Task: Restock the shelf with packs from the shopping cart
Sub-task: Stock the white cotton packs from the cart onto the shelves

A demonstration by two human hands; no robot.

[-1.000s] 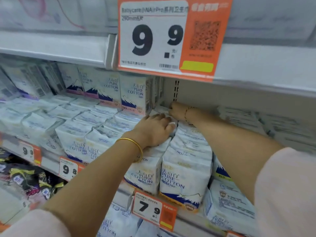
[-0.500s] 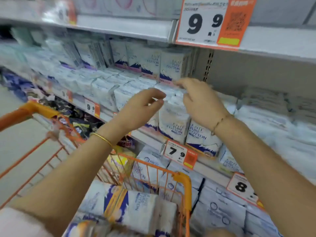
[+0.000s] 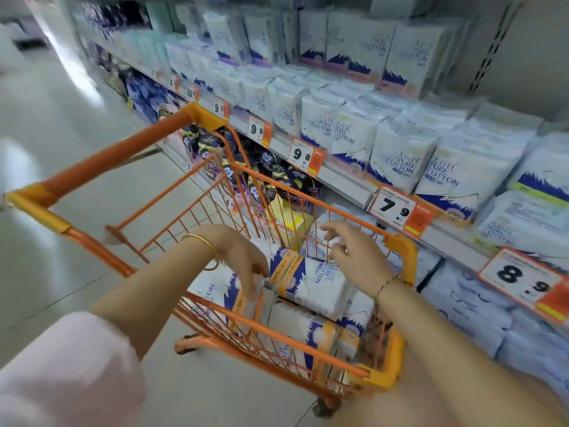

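A shopping cart of orange wire is seen in the lower middle of the view, with several white-and-blue packs laid inside it. The top pack lies flat across the others, its orange end turned toward 9 o'clock. The left hand is lowered into the cart at 9 o'clock from that pack. Its fingers are stretched downward and their tips are set against the orange end, with nothing clasped. A gold bangle is worn on that wrist. The right hand is held over the pack's far end, at about 2 o'clock from its middle. Its fingers are spread wide and loosely bent, and nothing is held in it. Whether it touches the pack cannot be told. The shelf is found at 2 o'clock from the cart, well apart from both hands. It is lined with matching shelf packs above a 7.9 price tag.
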